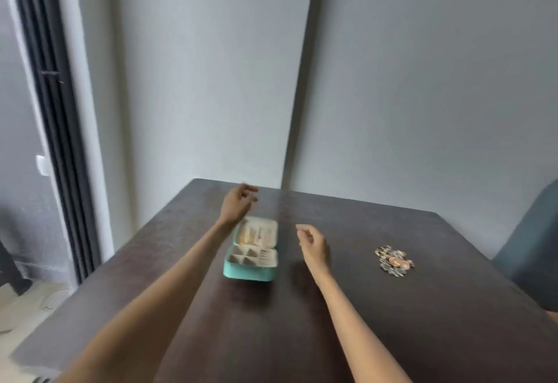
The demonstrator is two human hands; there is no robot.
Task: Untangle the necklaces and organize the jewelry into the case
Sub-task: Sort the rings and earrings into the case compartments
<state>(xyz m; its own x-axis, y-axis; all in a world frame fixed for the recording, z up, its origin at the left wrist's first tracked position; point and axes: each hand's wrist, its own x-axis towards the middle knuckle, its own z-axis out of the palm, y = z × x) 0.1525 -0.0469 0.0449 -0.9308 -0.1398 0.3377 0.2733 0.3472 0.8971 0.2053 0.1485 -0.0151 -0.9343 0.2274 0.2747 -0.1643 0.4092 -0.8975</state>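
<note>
Head view: the left hand [238, 203] hangs above the far end of the jewelry case [253, 251], fingers loosely curled, nothing visibly in them; motion blur hides finer detail. The right hand [312, 243] hovers just right of the case, fingers also loosely bent and holding nothing, off the tabletop. One case, teal and rectangular with rounded corners, lies open flat on the dark matte table [392, 322]: its near half shows pale divided compartments, its far half a pale lining with small blurred items. One tangled heap of jewelry [394, 260], metallic with coppery round pieces, sits well to the right of the case, apart from both hands
</note>
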